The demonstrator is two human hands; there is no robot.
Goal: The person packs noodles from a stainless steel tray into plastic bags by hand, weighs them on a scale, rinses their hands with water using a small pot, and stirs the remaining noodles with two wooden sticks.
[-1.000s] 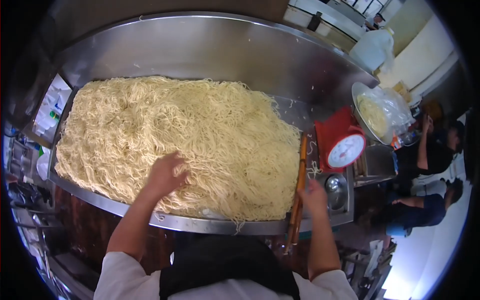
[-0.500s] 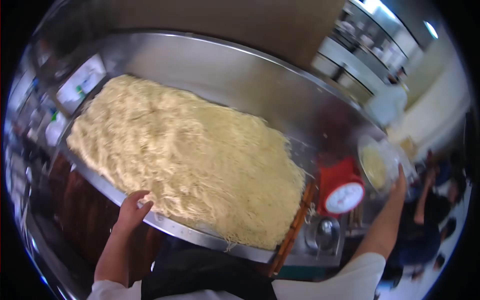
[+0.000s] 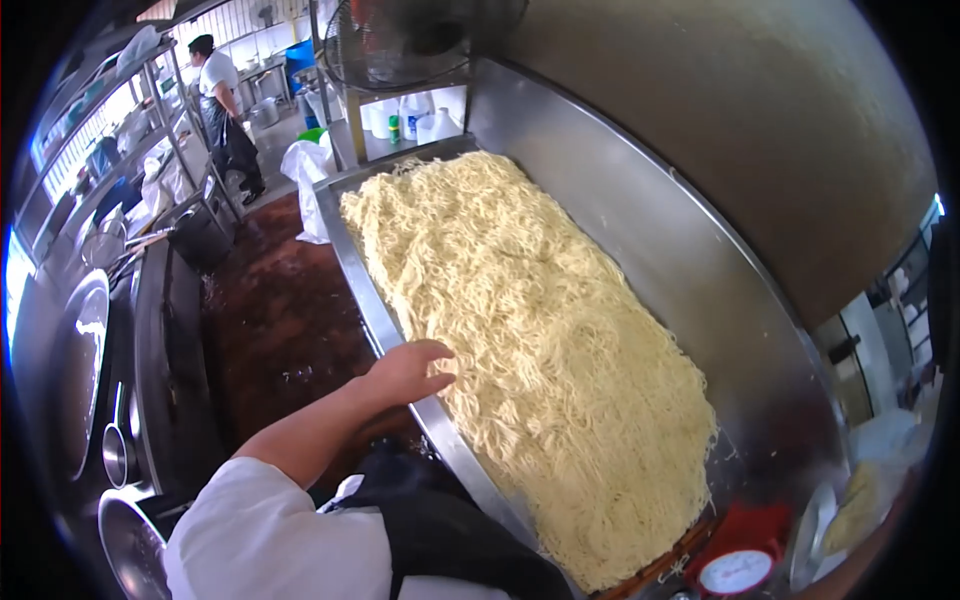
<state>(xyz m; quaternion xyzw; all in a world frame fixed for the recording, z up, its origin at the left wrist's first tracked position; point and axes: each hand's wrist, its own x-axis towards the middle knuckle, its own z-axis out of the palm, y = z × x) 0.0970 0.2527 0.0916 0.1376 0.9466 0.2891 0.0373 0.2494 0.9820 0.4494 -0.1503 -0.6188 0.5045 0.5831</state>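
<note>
My left hand (image 3: 405, 372), fingers apart and holding nothing, is over the near rim of the metal tray (image 3: 365, 280), beside a large heap of pale noodles (image 3: 560, 350). My right arm (image 3: 868, 562) is a dark blur at the lower right edge, near the bowl (image 3: 812, 535) and a plastic bag of noodles (image 3: 855, 505); its hand cannot be made out. The red scale (image 3: 738, 560) with a white dial stands at the tray's right end, beside wooden sticks (image 3: 665, 565) partly hidden by the noodles.
A person (image 3: 220, 110) stands at the back left, near metal shelves (image 3: 165, 115). A fan (image 3: 395, 45) is above the tray's far end, by a white bag (image 3: 308, 180). Pans (image 3: 130, 545) and a ladle (image 3: 115, 445) are on the left.
The view has swung left, bringing the shelves, fan and standing person into sight. My right hand moved from beside the sticks to the bowl, then toward the view's dark edge.
</note>
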